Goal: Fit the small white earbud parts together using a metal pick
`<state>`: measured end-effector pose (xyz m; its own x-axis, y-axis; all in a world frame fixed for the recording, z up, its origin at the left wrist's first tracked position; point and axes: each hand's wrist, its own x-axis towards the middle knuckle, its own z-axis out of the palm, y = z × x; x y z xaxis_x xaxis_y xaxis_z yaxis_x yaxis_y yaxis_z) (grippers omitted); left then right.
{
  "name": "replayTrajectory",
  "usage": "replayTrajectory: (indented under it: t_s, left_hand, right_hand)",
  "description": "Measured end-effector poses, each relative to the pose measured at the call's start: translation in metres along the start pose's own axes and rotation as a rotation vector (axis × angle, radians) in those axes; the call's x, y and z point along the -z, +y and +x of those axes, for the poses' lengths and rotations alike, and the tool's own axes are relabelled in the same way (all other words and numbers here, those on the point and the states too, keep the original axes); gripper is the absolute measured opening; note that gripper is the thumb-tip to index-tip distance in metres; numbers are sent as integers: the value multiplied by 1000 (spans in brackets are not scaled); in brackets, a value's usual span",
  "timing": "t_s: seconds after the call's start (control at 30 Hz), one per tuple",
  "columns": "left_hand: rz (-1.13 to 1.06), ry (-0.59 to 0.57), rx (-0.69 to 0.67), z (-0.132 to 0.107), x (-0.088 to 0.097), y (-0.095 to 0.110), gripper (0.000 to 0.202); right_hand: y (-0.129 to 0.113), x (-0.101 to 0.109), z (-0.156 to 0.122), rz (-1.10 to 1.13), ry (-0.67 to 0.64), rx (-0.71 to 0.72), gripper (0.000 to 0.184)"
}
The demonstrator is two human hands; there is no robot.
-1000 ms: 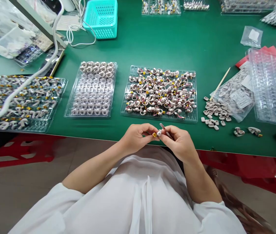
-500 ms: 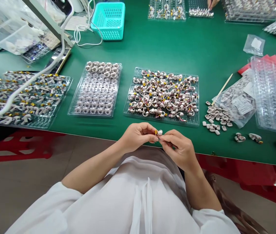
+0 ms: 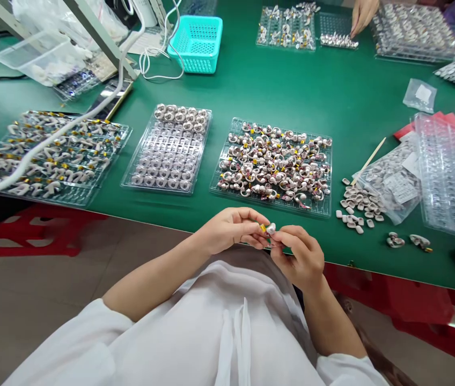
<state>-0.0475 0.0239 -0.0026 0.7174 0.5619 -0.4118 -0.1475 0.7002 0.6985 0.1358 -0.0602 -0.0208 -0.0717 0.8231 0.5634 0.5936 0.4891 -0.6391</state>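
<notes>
My left hand and my right hand meet at the near edge of the green table, both pinched on one small pale earpiece part with a yellow tab. Earlier frames show a thin tweezer-like tool in my right hand; it is hidden now. Just beyond my hands lies a clear tray heaped with similar wired parts.
A tray of seated pale shells and a tray of yellow-tabbed parts lie to the left. Loose small caps, a bag, a wooden stick and stacked clear trays sit right. A teal basket stands far. Another person's hand works at the far side.
The view has tipped down and right, so the table's far side shows more. My fingers have closed tighter around the small part, and the thin tool in my right hand has gone out of sight.
</notes>
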Motion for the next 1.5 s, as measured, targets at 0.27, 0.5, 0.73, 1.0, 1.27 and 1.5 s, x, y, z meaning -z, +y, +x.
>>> replayTrajectory:
  t_s: [0.27,0.5,0.73,1.0,1.27,1.5]
  left_hand:
    - [-70,-70,166,9,8,0,25]
    - [-26,-61,226,4,7,9,22]
    - [-37,-2,154,2,-2,0,23]
    - [85,154,-106,-2,-14,-1,25]
    - [173,230,-151,-3,-17,1,26]
    - [290,262,-256,-2,-17,-8,15]
  right_hand:
    - [5,5,5,-170,-137,187,28]
    - [8,18,12,-219,-241,293,29]
    - [7,23,10,-66,-254,188,35]
    - [-2,22,-4,113,225,-316,28]
    - [21,31,-28,-163,112,-393,21]
    - [-11,24,-23,333,327,-407,24]
